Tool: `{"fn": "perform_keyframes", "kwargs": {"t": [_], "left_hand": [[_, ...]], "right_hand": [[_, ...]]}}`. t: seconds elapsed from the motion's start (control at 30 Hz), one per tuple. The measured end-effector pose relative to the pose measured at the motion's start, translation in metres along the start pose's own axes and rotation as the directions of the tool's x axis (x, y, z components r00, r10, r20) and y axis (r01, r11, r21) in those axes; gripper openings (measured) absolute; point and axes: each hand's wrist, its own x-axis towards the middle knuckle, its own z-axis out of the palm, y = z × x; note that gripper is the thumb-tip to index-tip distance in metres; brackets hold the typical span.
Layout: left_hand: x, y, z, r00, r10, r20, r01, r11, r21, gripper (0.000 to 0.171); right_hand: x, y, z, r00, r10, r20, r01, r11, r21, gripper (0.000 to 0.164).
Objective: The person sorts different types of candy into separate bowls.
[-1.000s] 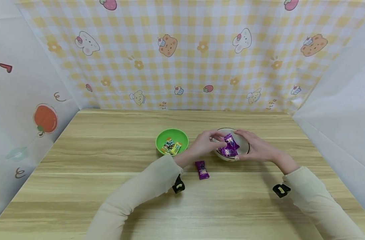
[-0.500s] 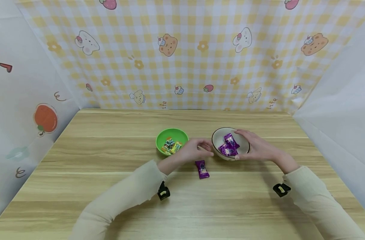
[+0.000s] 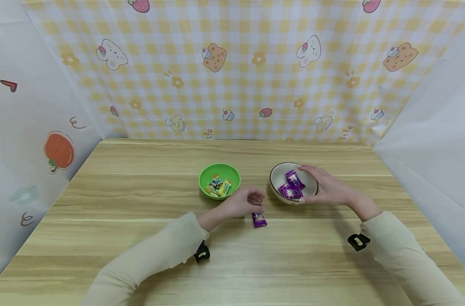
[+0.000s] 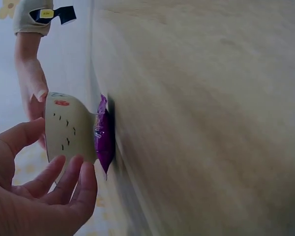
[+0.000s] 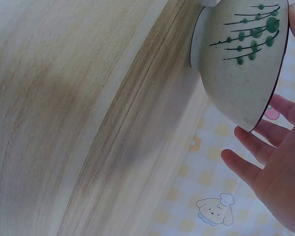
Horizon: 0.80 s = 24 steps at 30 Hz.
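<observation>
On the table in the head view lies a purple-wrapped candy (image 3: 259, 220), partly covered by my left hand (image 3: 241, 203). That hand hovers just over the wrapper, its fingers loosely bent with a gap to the thumb. In the left wrist view the candy (image 4: 104, 137) shows beyond my fingertips, with nothing between them. My right hand (image 3: 331, 189) grips the right side of a cream bowl (image 3: 279, 173) with a dark rim, thumb at the near edge and fingers at the far edge. Several purple candies (image 3: 292, 192) lie inside the bowl.
Left of the cream bowl stands a green bowl (image 3: 226, 171) holding several yellow and orange wrapped candies (image 3: 217, 185). Behind the wooden table (image 3: 148, 161) hangs a yellow checked cloth (image 3: 236, 85). White sheets flank both sides.
My left hand has drawn back from inside the cream bowl, moving left and toward me, and has come over the loose purple candy. My right hand has stayed on the bowl.
</observation>
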Motion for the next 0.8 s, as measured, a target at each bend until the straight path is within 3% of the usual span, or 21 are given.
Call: {"fn": "perform_keyframes", "kwargs": {"t": [0.13, 0.27, 0.37, 0.57, 0.8], "left_hand": [[-0.001, -0.002, 0.002, 1.0, 0.007, -0.007, -0.007, 0.998, 0.059, 0.036], [-0.001, -0.006, 0.004, 1.0, -0.024, -0.004, 0.024, 0.991, 0.132, 0.037], [0.0, -0.009, 0.005, 0.999, -0.044, 0.007, 0.042, 0.98, 0.192, 0.039], [0.002, -0.011, 0.007, 1.0, -0.015, 0.025, 0.006, 0.945, 0.326, 0.042], [0.0, -0.008, 0.009, 0.999, -0.017, 0.049, -0.002, 0.928, 0.374, 0.044]], "right_hand": [[0.0, 0.0, 0.0, 1.0, 0.0, 0.001, 0.0, 1.0, 0.001, 0.093], [0.0, 0.0, -0.001, 1.0, 0.0, 0.004, 0.0, 1.0, 0.003, 0.093], [0.0, 0.0, -0.001, 1.0, 0.001, 0.008, -0.001, 1.0, 0.002, 0.094], [0.0, -0.001, -0.001, 1.0, 0.003, 0.008, -0.003, 1.0, 0.0, 0.094], [0.0, 0.0, -0.001, 1.0, -0.002, 0.011, 0.002, 1.0, -0.003, 0.093]]}}
